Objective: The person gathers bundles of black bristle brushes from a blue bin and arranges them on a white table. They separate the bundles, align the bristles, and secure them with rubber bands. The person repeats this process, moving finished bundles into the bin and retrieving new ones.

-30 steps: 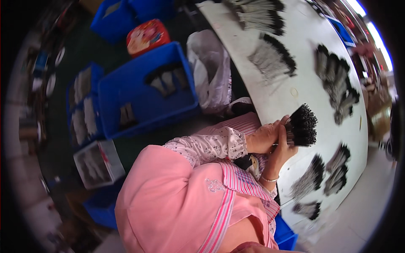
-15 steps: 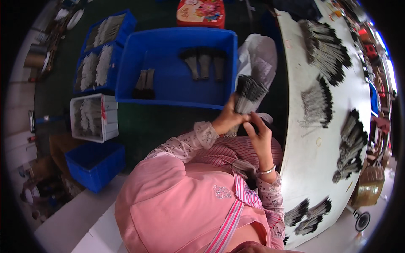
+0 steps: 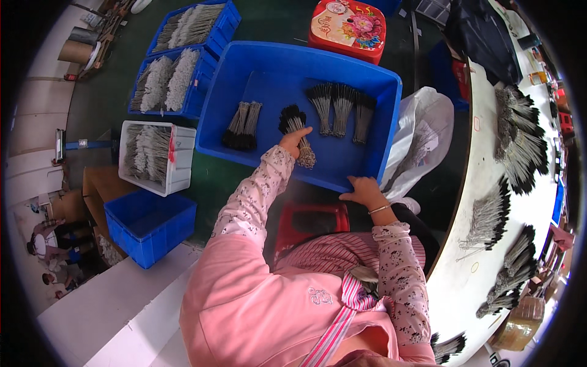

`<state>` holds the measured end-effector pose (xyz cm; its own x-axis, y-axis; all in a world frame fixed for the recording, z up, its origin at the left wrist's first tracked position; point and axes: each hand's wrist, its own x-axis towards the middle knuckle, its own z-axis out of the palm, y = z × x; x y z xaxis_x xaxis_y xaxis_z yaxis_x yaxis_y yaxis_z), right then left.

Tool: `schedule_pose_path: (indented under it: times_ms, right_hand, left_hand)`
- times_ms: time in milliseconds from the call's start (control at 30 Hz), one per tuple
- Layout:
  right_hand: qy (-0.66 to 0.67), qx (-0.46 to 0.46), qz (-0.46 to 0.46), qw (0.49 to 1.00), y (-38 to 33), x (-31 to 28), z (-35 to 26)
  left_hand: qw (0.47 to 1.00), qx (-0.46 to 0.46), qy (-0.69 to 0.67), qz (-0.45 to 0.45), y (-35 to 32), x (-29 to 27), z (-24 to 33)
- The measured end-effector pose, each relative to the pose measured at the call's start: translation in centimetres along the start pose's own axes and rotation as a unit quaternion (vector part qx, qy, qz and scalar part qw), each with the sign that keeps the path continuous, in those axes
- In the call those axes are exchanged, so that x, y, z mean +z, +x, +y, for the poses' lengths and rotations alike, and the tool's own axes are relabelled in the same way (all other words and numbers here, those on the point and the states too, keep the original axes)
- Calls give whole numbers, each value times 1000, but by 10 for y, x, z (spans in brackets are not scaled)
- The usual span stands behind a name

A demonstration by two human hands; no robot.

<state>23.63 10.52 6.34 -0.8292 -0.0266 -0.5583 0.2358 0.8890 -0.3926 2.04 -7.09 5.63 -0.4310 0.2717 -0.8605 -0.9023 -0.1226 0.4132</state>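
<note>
Left hand [image 3: 295, 140]: fingers closed around black-tipped bundle [image 3: 298, 136], held low inside big blue bin [image 3: 379, 144].
Placement: bundle is best laid parallel beside neighbouring bundles [image 3: 341, 111].
Right hand [image 3: 362, 190]: fingers spread, bin's near rim is steadied.

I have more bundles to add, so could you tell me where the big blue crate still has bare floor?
In the large blue plastic crate, the floor left of the dark bristle bundle pair is bare, and so is the right end. The middle is crowded: the left hand holds a bundle beside three more.

Bright even light, soft shadows, sharp centre — fisheye-bent edges, black rim.
</note>
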Motion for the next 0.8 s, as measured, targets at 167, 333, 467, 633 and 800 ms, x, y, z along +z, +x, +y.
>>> schedule_pose_path:
  times_ms: [167, 333, 467, 633, 800]
  right_hand:
    - [-60, -3, 83, 995, 10, 22, -8]
    - [-25, -5, 49, 998, 12, 9, -13]
    - [-12, -7, 55, 998, 9, 2, -18]
    - [6, -14, 54, 998, 13, 1, -16]
    - [10, -23, 66, 998, 12, 5, -15]
  left_hand:
    - [953, 73, 183, 229, 105, -13, -8]
    - [927, 52, 275, 249, 134, -3, 16]
    - [895, 99, 354, 254, 176, 1, 22]
    - [792, 169, 544, 219, 236, 11, 26]
    - [704, 63, 662, 248, 224, 25, 46]
